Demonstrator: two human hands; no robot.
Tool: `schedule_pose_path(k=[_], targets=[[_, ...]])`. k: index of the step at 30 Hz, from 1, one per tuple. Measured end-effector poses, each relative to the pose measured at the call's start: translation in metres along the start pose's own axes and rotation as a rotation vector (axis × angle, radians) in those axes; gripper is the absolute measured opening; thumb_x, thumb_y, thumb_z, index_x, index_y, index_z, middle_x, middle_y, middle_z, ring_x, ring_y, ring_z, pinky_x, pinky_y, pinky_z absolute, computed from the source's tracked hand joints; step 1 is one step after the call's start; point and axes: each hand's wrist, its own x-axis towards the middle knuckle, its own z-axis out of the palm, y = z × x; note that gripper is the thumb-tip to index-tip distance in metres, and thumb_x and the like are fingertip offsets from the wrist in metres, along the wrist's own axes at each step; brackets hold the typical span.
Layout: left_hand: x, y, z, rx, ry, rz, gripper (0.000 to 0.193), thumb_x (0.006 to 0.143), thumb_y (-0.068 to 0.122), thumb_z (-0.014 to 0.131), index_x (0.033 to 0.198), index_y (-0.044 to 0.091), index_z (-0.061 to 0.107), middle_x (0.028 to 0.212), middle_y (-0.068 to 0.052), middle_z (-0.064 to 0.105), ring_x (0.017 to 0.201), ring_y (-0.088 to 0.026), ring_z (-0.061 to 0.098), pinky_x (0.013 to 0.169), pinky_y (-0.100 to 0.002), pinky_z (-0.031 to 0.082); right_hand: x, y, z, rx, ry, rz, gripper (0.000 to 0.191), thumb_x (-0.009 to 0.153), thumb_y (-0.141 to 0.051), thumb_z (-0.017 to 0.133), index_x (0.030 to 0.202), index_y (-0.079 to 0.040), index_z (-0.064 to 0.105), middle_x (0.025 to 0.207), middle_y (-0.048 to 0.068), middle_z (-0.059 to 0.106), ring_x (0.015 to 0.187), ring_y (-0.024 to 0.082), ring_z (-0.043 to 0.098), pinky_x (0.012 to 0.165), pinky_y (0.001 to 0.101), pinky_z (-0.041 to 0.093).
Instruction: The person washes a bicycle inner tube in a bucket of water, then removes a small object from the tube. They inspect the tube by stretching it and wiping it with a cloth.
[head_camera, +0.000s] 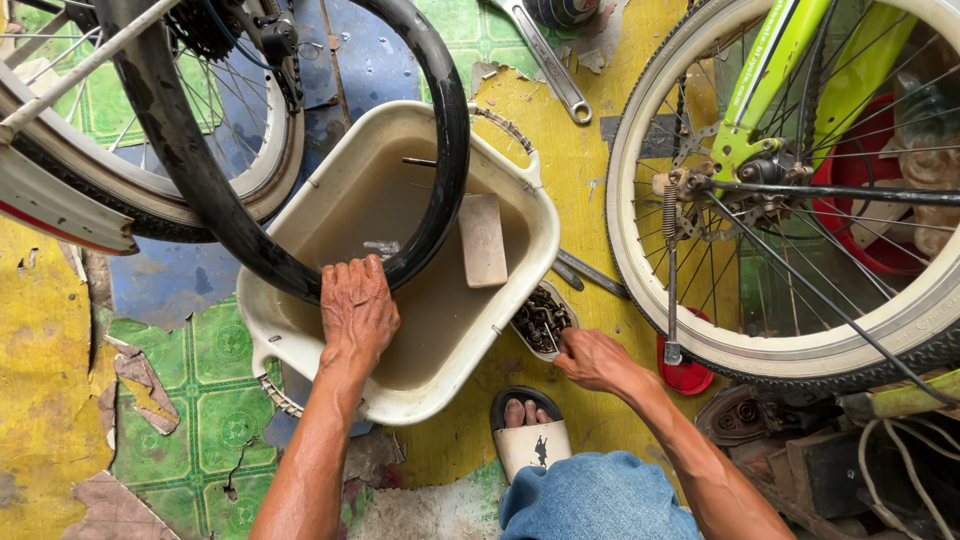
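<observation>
Black rubber fills the middle of the view: a bicycle inner tube (440, 150) loops down into a cream plastic basin (520, 215) of murky water (440, 310). My left hand (357, 312) is clamped on the lowest part of the tube, fingers curled over it and pressing it under the surface at the basin's near side, so that stretch stays submerged. A pale rectangular block (482, 240) sits in the water beside the tube. My right hand (595, 358) reaches to a small dish of dark metal parts (541, 320) that rests just beside the basin's right rim; the fingertips are pinched together at its edge, though I cannot tell whether they hold anything. My sandalled foot (527, 425) is planted between my arms. A white-tyred bicycle wheel (640, 250) stands to the right, and a long spanner (548, 62) lies on the patched yellow and green floor (200, 420) beyond the basin.
</observation>
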Motion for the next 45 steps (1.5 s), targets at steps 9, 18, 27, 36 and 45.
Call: schedule_pose_path(k=[9, 18, 27, 36, 45], targets=[[0.012, -0.013, 0.008, -0.010, -0.020, -0.006, 0.043, 0.074, 0.026, 0.067, 0.108, 0.002, 0.057, 0.097, -0.015, 0.060, 0.096, -0.029, 0.058, 0.098, -0.043, 0.040, -0.037, -0.029, -0.021, 0.801, 0.074, 0.122, 0.010, 0.090, -0.008, 0.065, 0.089, 0.002, 0.064, 0.082, 0.016, 0.079, 0.075, 0.021, 0.082, 0.055, 0.0337, 0.065], [0.017, -0.016, 0.018, 0.086, 0.050, -0.043, 0.039, 0.086, 0.018, 0.053, 0.118, -0.003, 0.059, 0.102, -0.018, 0.061, 0.105, -0.032, 0.057, 0.109, -0.048, 0.035, -0.042, -0.106, -0.070, 0.757, 0.282, -0.289, 0.022, 0.091, -0.005, 0.066, 0.112, -0.001, 0.072, 0.090, 0.012, 0.082, 0.084, 0.019, 0.083, 0.071, 0.0308, 0.066], [-0.001, -0.017, 0.009, 0.088, 0.103, -0.050, 0.041, 0.085, 0.016, 0.056, 0.119, -0.006, 0.058, 0.101, -0.017, 0.060, 0.103, -0.030, 0.057, 0.109, -0.046, 0.034, 0.107, -0.190, -0.078, -0.159, 0.341, -0.307, 0.014, 0.083, -0.008, 0.064, 0.094, -0.010, 0.073, 0.085, 0.015, 0.071, 0.079, 0.038, 0.069, 0.070, 0.0535, 0.055], [-0.006, -0.032, 0.017, -0.264, 0.165, -0.083, 0.047, 0.077, 0.016, 0.074, 0.113, -0.007, 0.056, 0.098, -0.021, 0.060, 0.100, -0.037, 0.058, 0.107, -0.049, 0.038, 0.091, -0.207, -0.082, 0.179, 0.324, -0.360, 0.015, 0.093, -0.008, 0.057, 0.095, -0.010, 0.072, 0.090, 0.006, 0.070, 0.077, 0.025, 0.071, 0.069, 0.0390, 0.059], [-0.018, -0.012, -0.014, -0.409, 0.643, -0.017, 0.084, 0.077, -0.008, 0.072, 0.145, -0.013, 0.025, 0.104, -0.019, 0.062, 0.092, -0.037, 0.058, 0.101, -0.054, 0.042, 0.124, -0.268, -0.113, -0.293, 0.710, -0.790, 0.017, 0.090, -0.006, 0.056, 0.108, -0.005, 0.055, 0.087, 0.013, 0.070, 0.094, 0.033, 0.074, 0.107, 0.0522, 0.043]])
